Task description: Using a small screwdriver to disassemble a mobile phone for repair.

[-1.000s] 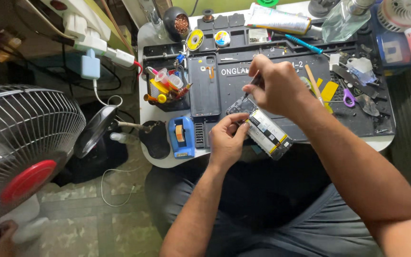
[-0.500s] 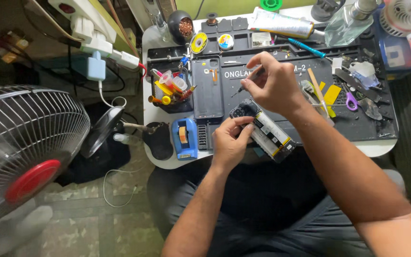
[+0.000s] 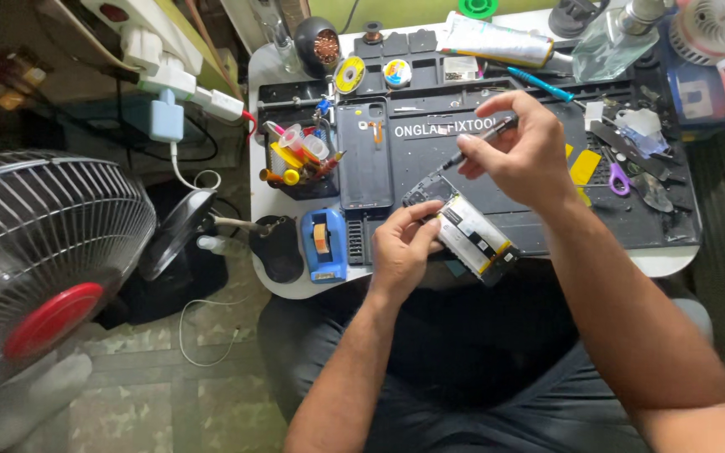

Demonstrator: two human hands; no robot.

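While pinched in right-hand fingers (image 3: 497, 151), screwdriver (image 3: 482, 143) tip over opened phone (image 3: 467, 231), left fingers (image 3: 421, 220) clamped.

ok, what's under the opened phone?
The opened phone lies on the dark repair mat, steadied by the left hand. Whatever sits directly beneath it is covered.

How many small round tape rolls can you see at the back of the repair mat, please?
2: a yellow tape roll and a white-and-blue tape roll beside it, both behind the phone back cover. Clutter may hide others.
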